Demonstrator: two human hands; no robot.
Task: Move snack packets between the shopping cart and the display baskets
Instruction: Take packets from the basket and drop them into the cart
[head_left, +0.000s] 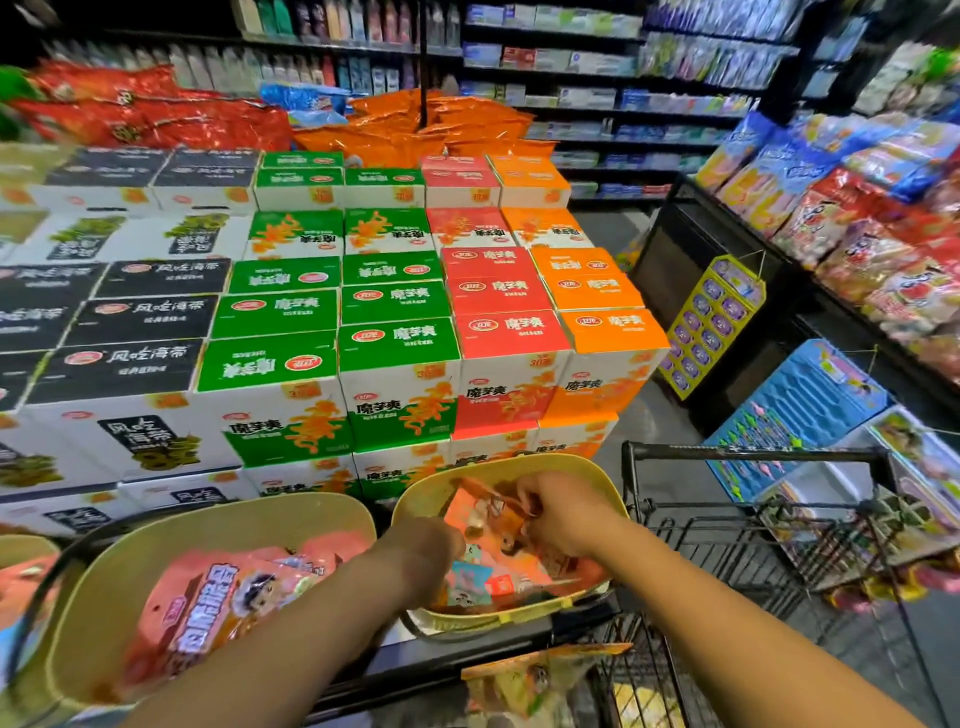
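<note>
Orange packets (498, 551): they lie heaped in the right-hand basket (597, 470), straight ahead of my hands and just left of the cart (748, 454).
My right hand (558, 512): deep in that basket at its far right, fingers curled and pinching the top edge of a packet.
My left hand (423, 551): at the basket's near left rim, on the pile's left edge; I cannot tell how its fingers lie, as blur hides them.
Long axis: the top packet runs slantwise, from far left to near right, between my two hands.
Nearer hand: the right one, I judge, since it already has the packet.
Left-hand basket (104, 571): holds pink packets (218, 603), under my left forearm.
Cart: its wire frame stands near right; one packet (524, 675) lies in it, below the basket.
</note>
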